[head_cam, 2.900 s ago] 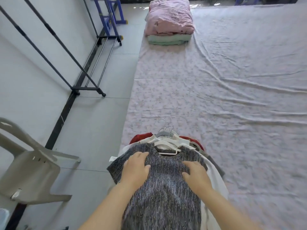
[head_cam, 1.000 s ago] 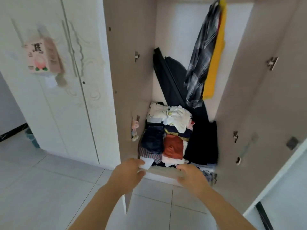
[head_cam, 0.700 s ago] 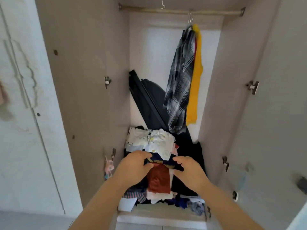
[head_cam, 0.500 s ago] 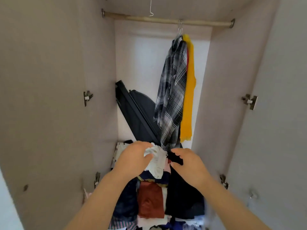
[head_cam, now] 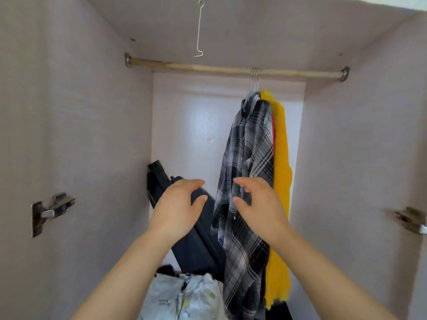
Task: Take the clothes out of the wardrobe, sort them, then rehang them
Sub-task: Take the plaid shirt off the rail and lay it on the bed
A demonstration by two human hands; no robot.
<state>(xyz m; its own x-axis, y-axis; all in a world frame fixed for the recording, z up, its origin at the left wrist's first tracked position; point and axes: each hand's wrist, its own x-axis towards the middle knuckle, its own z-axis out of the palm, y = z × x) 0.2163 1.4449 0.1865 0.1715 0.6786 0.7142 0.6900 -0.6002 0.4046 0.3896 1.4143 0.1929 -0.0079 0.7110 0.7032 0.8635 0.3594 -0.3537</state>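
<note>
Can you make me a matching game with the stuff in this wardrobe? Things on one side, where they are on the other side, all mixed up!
Things
1. grey-and-black checked shirt
2. yellow garment
3. thin bent wire hook
4. flat black folded item

Places
A. dangles from the wardrobe ceiling, nothing on it
B. leans slanted at the back left
C. on the wooden rail, right of its neighbour
D. on the wooden rail, just behind the right hand

Pairs: 1-D, 2-C, 3-A, 4-B

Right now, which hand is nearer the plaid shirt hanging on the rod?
Right. The right hand is directly in front of the plaid shirt; the left hand is off to its left.
</note>
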